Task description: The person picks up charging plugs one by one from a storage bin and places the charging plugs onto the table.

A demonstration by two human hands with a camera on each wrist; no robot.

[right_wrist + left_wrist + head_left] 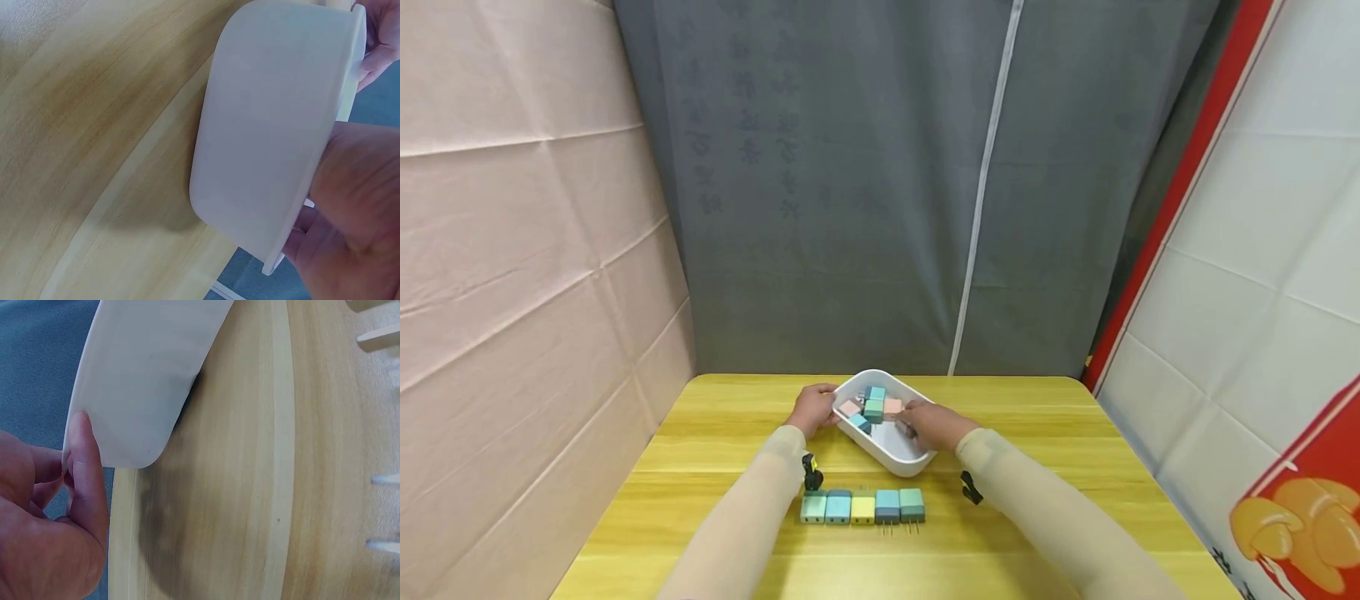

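A white plastic bin [880,459] stands at an angle on the table, several small coloured blocks [874,409] inside it in blue, green and pink. My left hand [812,409] grips the bin's left rim; in the left wrist view a finger lies along the outer wall [144,375]. My right hand [938,427] reaches over the right rim, its fingertips down inside near a pink block [892,407]. The bin's wall hides those fingertips in the right wrist view, so whether they hold a block is unclear.
Nearer me, a row of blocks in mint [813,508], light blue [838,508], yellow [863,509], blue [887,507] and green [912,504] lies on the wooden table [737,467]. Thin metal pins stick out from some; others show holes. A grey curtain [850,208] hangs behind.
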